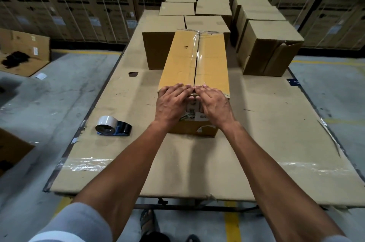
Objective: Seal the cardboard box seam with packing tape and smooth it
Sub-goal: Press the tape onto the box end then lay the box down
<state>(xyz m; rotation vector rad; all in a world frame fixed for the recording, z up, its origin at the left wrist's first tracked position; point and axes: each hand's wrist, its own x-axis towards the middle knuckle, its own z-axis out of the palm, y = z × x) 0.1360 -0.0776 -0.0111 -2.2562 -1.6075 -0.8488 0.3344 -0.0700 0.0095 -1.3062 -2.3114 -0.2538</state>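
Observation:
A long yellow-brown cardboard box (183,59) lies lengthwise on the table, its centre seam running away from me. Clear packing tape (198,52) glints along the far part of the seam. My left hand (173,101) and my right hand (214,103) lie flat side by side over the box's near top edge, fingers together, fingertips meeting at the seam. They hold nothing. A tape dispenser (113,126) with a white roll rests on the table to the left of the box, apart from both hands.
The table (276,123) is covered with taped cardboard sheets. Several closed boxes (270,48) stand behind and to the right of the long box. Stacked large cartons (98,4) line the back wall. An open box (23,52) lies on the floor at left.

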